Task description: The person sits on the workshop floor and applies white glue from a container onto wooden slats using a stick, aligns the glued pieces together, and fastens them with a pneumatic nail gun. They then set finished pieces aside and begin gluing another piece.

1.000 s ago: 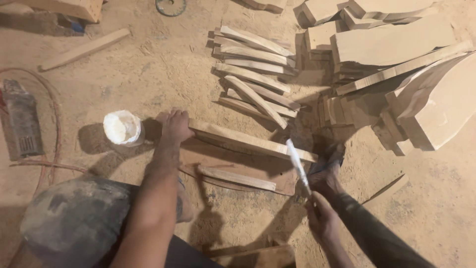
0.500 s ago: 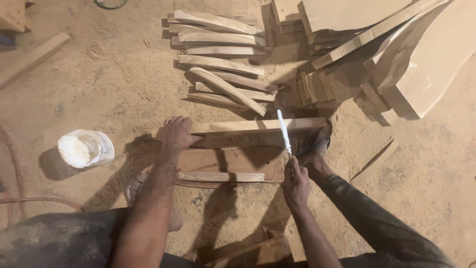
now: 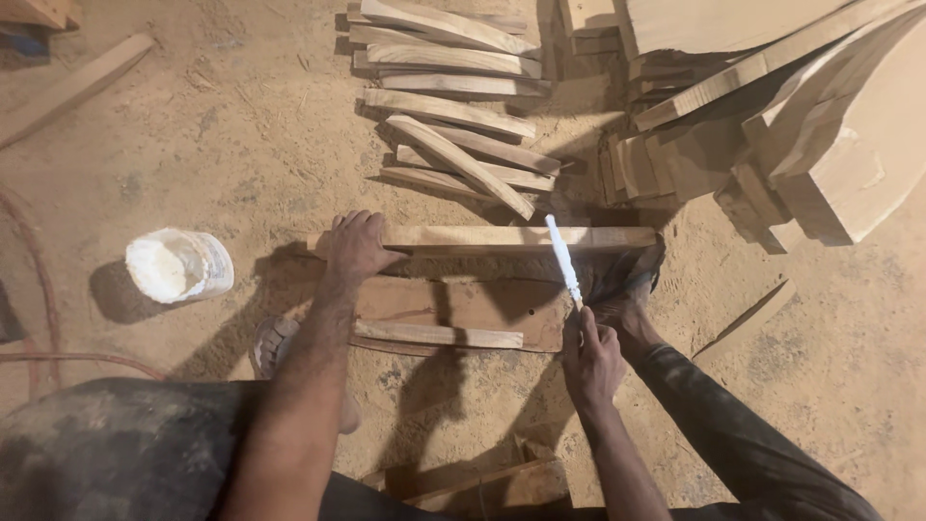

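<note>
My right hand (image 3: 590,359) is closed in a fist round the lower end of a thin stick (image 3: 562,260) coated white, fingers wrapped tight, thumb on top. My left hand (image 3: 357,246) lies flat, fingers spread and bent over the near edge of a long wooden slat (image 3: 482,237), pressing it down without closing round it.

The slat is pale, raw timber, sawn square, with a rough matt face and a visible grain. Its long axis runs straight across my view, left to right, one end under my left palm and the other reaching towards my foot (image 3: 627,289) on the right. It rests on a wider, darker, reddish board (image 3: 463,304) with a second narrow pale strip (image 3: 439,335) lying along that board's near edge, parallel to the slat.

The white stick is slim and flat-looking, its tip slanting up and slightly left from my fist, so it crosses the slat near its right end; the tip lies over the slat's top face.

To the left, well apart from the slat, a small round tub (image 3: 178,265) of white paste sits on the sandy, dusty floor (image 3: 241,145). Beyond the slat, a loose row of similar tapered slats (image 3: 453,116) lies mostly crosswise, one slanted over the rest. Thick, curved, blocky offcuts (image 3: 801,116) are stacked at upper right.
</note>
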